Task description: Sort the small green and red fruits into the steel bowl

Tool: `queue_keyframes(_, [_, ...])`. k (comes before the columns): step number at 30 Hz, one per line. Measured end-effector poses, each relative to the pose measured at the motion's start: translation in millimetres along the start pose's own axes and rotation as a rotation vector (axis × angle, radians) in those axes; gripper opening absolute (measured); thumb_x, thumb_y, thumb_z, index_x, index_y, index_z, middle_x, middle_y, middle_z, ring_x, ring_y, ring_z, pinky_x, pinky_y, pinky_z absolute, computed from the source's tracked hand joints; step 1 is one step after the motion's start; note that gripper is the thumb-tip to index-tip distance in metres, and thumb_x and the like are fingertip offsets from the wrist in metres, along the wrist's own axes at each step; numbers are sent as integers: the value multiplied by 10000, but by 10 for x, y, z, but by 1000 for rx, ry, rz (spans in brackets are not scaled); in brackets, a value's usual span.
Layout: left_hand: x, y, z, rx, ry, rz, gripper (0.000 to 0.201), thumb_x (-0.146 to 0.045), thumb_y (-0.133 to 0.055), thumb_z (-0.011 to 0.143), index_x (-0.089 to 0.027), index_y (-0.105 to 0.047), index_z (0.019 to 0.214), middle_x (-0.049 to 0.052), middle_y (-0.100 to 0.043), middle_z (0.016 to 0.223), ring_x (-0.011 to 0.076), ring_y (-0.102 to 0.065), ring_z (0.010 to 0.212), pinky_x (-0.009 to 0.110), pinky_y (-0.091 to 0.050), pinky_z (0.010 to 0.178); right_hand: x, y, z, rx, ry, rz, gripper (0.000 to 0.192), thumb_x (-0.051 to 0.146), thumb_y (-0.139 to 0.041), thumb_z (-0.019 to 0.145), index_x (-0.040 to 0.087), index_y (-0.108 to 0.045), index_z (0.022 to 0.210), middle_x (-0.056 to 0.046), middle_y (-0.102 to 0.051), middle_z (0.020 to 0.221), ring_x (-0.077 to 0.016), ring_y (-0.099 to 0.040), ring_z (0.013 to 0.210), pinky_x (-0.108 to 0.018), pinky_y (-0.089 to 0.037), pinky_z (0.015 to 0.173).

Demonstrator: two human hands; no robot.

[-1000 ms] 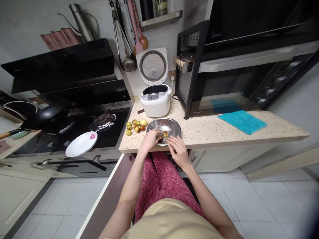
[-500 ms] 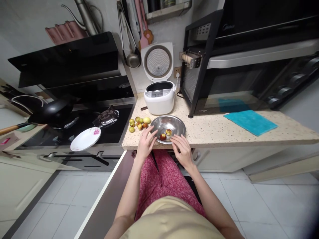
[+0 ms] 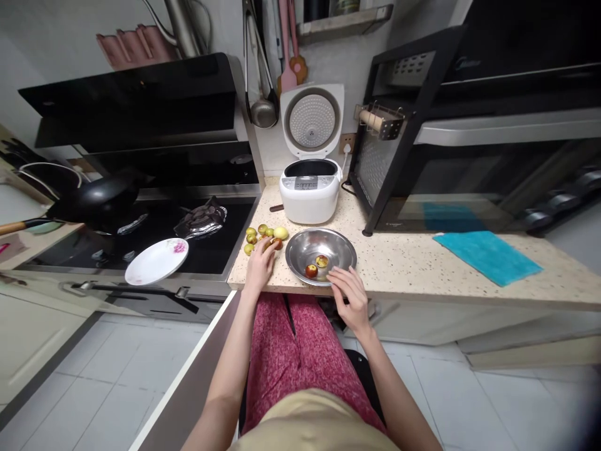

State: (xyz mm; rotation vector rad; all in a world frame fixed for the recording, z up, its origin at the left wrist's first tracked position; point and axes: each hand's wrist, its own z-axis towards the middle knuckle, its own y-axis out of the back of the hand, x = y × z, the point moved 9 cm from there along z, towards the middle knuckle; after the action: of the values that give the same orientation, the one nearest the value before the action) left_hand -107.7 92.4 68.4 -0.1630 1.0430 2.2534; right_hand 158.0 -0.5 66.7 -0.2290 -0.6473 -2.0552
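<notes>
**Lead:** Begin at the left.
**Inspector:** White plate on the stove, well left of the left hand. Its near rim appears to reach the stove's front edge; a knock from the left arm could tip it.

**Lead:** The left hand?
**Inspector:** Fingers bent over the loose fruit on the table. Contact seems likely; whether a piece is pinched, I cannot tell. Round pieces could roll away if brushed.

**Lead:** Between the hands?
**Inspector:** Metal bowl with two pieces of fruit inside, close to the table's front edge. Downward pressure on the near rim could tip it. Beyond the hands stands a rice cooker, lid up; panel markings unreadable.

**Lead:** The right hand?
**Inspector:** The right hand is at the bowl's near right rim, fingers loosely curved, thumb apart, nothing seen pinched. Firm contact unconfirmed.

**Lead:** Further right?
**Inspector:** Blue cloth, well right of the right hand, before an oven. Oven lettering too small to read. The upper appliance carries a faint mark, apparently "Midea".
</notes>
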Motion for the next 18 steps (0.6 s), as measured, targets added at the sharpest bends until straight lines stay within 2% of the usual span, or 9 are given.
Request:
queue_keyframes(4, [112, -68, 81, 31, 39, 24, 373, -149, -506, 1011, -237, -656, 1341, 139, -602, 1439, 293, -576, 1357, 526, -494, 1156, -103, 34, 61, 43, 19, 60, 290, 125, -557, 985, 259, -746, 1161, -69, -795, 1127, -255, -738, 1144, -587, -492, 1154])
queue_keyframes(10, [142, -130, 63, 98, 87, 91, 470, -82, -472, 996, -235, -619, 1416, 143, -619, 1430, 316, -569, 1367, 530, -514, 1125, -270, -23, 228, 141, 33, 133, 271, 113, -588, 944, 243, -734, 1132, -83, -786, 1138, -261, -734, 1148, -592, -505, 1141])
queue_keyframes(18, [164, -100, 32, 81, 171, 95, 469, -119, -471, 1022, -269, -599, 1448, 141, -610, 1411, 307, -576, 1337, 511, -512, 1116, -267, -169, 246, 216, 50, 117, 345, 140, -629, 903, 255, -717, 1216, -89, -777, 1186, -302, -708, 1206, -637, -463, 1162])
